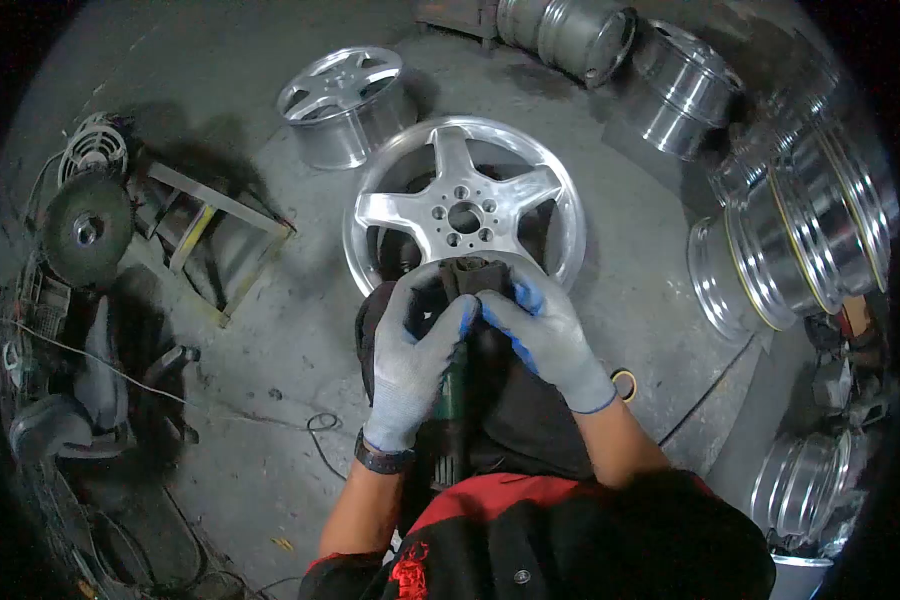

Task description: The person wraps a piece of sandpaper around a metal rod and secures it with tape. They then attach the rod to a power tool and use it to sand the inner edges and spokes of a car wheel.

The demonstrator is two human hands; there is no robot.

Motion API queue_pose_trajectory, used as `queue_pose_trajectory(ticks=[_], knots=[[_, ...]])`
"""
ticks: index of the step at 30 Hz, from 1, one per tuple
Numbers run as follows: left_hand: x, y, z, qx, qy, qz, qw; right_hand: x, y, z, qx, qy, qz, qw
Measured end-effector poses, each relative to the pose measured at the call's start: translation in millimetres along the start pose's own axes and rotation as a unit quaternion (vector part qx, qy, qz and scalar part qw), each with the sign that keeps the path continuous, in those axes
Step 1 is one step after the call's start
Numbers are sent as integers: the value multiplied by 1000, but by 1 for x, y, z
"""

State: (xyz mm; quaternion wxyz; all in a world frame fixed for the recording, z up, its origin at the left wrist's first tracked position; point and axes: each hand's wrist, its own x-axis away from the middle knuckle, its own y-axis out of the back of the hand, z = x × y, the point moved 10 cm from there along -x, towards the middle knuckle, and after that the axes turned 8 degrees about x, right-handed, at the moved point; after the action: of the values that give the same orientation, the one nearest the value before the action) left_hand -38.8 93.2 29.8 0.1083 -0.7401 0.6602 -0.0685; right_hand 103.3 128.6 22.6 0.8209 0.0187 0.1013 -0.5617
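Observation:
My left hand [416, 352] and my right hand [547, 328] wear grey gloves with blue palms. Both are closed around a dark brown rolled piece [473, 272], its rolled end facing up and away from me. The thumbs nearly meet on its near side. Below it, a green-bodied power tool [451, 392] stands between my legs, partly hidden by the left hand. Whether the roll is joined to the tool cannot be made out. Just beyond my hands lies a polished five-spoke wheel rim [453, 165], its near edge hidden by gloves and knees.
Another rim [342, 110] stands behind. Polished rims [770, 240] line the right side, near a roll of tape [623, 384]. On the left are a metal frame [215, 235], a round disc on a machine [87, 230], an office chair [60, 425] and a cable [322, 425] on the floor.

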Motion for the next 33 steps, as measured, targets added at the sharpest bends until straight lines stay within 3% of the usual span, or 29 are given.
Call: queue_pose_trajectory(ticks=[12, 16, 19, 21, 23, 24, 28, 33], knots=[[-2, 14, 19, 40, 81, -34, 995, 7, 32, -3, 19, -50, -71, 996], [0, 8, -2, -24, -24, -47, 998, 9, 43, 4, 66, -11, -139, 988], [1, 9, -5, -57, -93, -48, 993, 14, 50, 11, 173, -13, -192, 966], [4, 6, -9, -98, -137, -31, 985, 20, 51, 26, 257, 48, -243, 934], [5, -3, -5, -111, -108, 2, 988, 24, 42, 36, 308, 83, -242, 916], [7, -9, -1, -8, -53, -3, 999, 26, 34, 45, 358, 118, -239, 895], [8, -15, 1, -18, -65, -4, 998, 30, 4, 54, 435, 227, -165, 855], [9, -9, 15, 27, -20, -28, 999, 37, -14, 52, 463, 174, -85, 865]])
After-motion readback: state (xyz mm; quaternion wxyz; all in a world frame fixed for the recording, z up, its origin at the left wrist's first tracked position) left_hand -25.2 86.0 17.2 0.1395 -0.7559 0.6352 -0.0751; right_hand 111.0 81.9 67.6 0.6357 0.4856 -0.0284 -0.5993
